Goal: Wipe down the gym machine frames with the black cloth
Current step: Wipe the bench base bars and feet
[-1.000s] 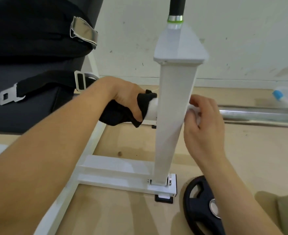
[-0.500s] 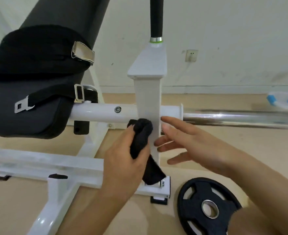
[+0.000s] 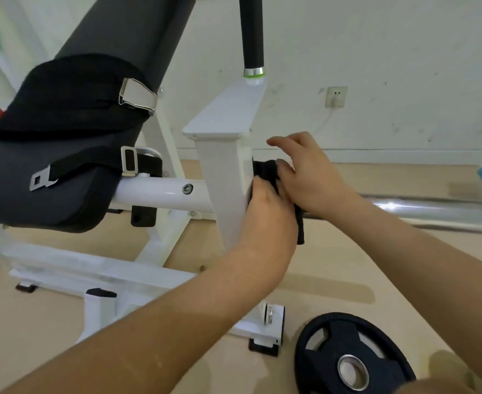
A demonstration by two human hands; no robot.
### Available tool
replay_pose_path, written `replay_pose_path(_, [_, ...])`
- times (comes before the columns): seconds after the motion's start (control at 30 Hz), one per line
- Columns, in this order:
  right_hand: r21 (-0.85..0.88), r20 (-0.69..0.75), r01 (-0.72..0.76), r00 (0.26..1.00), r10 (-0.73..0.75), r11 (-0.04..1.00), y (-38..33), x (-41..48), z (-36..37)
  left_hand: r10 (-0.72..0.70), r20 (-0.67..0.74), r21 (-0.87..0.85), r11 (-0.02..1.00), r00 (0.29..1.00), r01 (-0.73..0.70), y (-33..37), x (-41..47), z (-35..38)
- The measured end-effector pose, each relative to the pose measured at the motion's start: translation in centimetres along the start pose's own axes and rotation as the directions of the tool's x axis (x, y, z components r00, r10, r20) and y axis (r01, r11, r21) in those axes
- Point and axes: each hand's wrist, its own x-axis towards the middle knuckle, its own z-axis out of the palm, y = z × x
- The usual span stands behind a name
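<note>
The soft black cloth (image 3: 263,170) is gripped by the left hand (image 3: 268,214) against the smooth, square white post's (image 3: 225,194) right side. The right hand's (image 3: 313,177) fingers are curled onto it.

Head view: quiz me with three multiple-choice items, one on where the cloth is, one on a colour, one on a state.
1. Where is the cloth?
A. on the seat pad
B. against the right side of the post
C. on the floor

2. What colour is the post?
A. white
B. red
C. black

3. How many hands are on the cloth?
A. none
B. one only
C. both

Answers:
1 B: it is bunched against the post's right side, off the floor.
2 A: its painted faces show white.
3 C: the left hand and the right hand both grip it.
</note>
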Motion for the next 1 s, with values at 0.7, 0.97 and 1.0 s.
replay_pose_path(0.7, [-0.531,0.339,0.379,0.915,-0.22,0.758,1.6,-4.8,2.4,0.184,-0.251,-0.239,0.94,0.95,-0.245,3.5,-4.3,3.7])
replay_pose_path(0.97, [-0.266,0.689,0.092,0.714,0.122,0.96,-0.4,5.0,1.4,0.044,-0.52,-0.318,0.917,0.853,-0.242,1.0,-3.3,4.4])
replay_pose_path(1.0, [-0.279,0.682,0.094,0.72,0.128,0.956,-0.1,4.9,1.4,0.013,-0.549,-0.333,0.914,0.836,-0.232,0.7,-2.8,4.0])
